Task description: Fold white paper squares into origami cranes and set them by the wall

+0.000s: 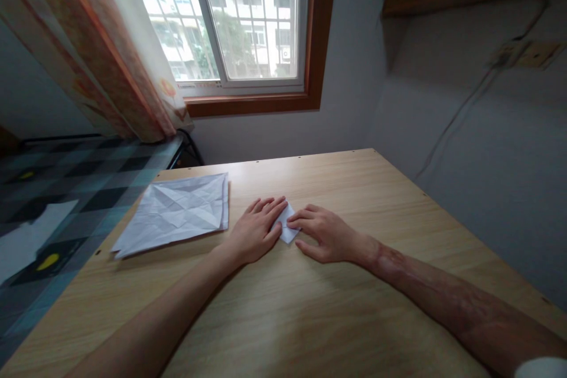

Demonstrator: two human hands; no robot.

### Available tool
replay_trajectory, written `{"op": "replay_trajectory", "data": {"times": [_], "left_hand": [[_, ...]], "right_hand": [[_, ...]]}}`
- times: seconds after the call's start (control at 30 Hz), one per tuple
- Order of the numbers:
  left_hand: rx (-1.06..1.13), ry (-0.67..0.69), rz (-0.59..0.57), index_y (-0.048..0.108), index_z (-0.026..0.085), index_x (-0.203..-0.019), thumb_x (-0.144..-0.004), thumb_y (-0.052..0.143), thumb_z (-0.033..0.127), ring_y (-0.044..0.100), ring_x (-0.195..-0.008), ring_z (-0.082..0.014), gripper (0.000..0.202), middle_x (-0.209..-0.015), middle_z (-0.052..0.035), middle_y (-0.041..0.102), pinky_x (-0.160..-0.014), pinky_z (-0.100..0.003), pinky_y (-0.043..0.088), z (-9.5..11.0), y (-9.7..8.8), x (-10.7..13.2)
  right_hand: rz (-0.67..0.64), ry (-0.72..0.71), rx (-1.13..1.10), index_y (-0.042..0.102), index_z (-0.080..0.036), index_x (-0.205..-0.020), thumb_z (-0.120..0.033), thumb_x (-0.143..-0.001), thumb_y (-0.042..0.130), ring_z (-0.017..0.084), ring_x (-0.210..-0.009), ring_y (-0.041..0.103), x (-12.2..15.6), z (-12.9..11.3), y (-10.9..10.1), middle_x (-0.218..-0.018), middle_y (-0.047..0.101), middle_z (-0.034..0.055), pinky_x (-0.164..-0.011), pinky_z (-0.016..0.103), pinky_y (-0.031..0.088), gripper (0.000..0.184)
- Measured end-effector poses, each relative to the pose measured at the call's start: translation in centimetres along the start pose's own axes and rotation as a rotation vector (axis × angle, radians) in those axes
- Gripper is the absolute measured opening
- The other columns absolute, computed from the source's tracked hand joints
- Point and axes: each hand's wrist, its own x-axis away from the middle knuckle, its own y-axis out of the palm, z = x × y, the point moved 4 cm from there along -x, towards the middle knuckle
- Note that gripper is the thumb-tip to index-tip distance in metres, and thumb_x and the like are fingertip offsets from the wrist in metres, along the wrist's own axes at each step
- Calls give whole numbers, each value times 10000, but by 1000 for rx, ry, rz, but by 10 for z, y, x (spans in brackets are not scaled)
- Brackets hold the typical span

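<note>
A small folded white paper lies near the middle of the wooden table, its left and right parts hidden under fingers. The left hand lies flat over it, palm down, fingers spread rather than pinching; the right hand bends in from the other side, fingertips touching the paper, thumb held apart below. Creased white sheets sit left of the left hand, well clear of it. Beyond are a checked bed cover, a curtain and a barred window.
</note>
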Motion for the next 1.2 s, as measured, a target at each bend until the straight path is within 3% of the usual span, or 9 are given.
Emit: {"op": "replay_trajectory", "data": {"times": [0.17,0.43,0.57,0.67,0.8,0.9,1.0,1.1,1.2], "left_hand": [[35,15,-7,587,215,-1576,-1071,501,353,388,-1659,-312,531,-1766,-82,465,-1405,-569,222,0,-3,-2],[200,106,36,576,226,-1558,-996,679,376,473,-1604,-338,591,-1728,-143,509,-1344,-582,364,-1,-10,1],[256,138,93,486,240,-1650,-981,722,363,570,-1521,-342,720,-1640,-158,606,-1309,-580,415,-1,-15,2],[312,170,101,548,253,-1603,-1020,673,307,679,-1378,-304,599,-1501,-135,712,-1227,-515,511,1,-16,2],[399,139,117,660,244,-1461,-1063,600,296,755,-1204,-265,406,-1330,-105,791,-1091,-434,606,-2,-13,1],[523,78,178,664,238,-1428,-1082,534,272,760,-1198,-242,371,-1374,-107,771,-1066,-400,626,-8,-11,2],[603,69,231,667,227,-1384,-1064,527,221,724,-1274,-236,349,-1489,-133,695,-1054,-383,639,-12,-11,3],[522,107,259,690,231,-1255,-1054,535,188,693,-1307,-242,257,-1541,-134,636,-1052,-394,633,-9,-15,4],[265,125,334,700,237,-1108,-1059,558,189,694,-1206,-254,158,-1418,-114,674,-1062,-451,601,-5,-20,5]], "right_hand": [[-14,-14,-14,720,-211,-1339,-249,-971,731,296,-1201,707,0,-1,1,-1285,781,121,-1118,482,577,370],[-13,36,65,690,-236,-1349,-276,-995,721,310,-1199,694,2,1,3,-1324,758,114,-1101,493,567,358],[84,148,114,579,-216,-1484,-401,-1000,748,345,-1257,676,5,9,2,-1394,719,152,-1121,530,552,545],[172,214,138,518,-209,-1527,-407,-974,769,362,-1282,665,6,14,0,-1421,692,174,-1132,550,540,639],[213,267,174,544,-217,-1479,-212,-913,728,364,-1288,652,7,18,0,-1404,694,161,-1129,543,530,594],[215,307,191,582,-203,-1421,-182,-904,713,357,-1232,664,9,22,2,-1331,717,154,-1095,537,538,533],[216,353,187,601,-184,-1400,-324,-962,769,357,-1212,666,10,28,4,-1320,721,164,-1075,535,544,489],[187,365,195,641,-181,-1356,-482,-965,822,360,-1219,662,10,32,5,-1323,720,171,-1077,538,542,526],[142,324,180,702,-215,-1217,-496,-970,833,331,-1202,665,8,31,6,-1283,732,135,-1070,505,538,396]]}}
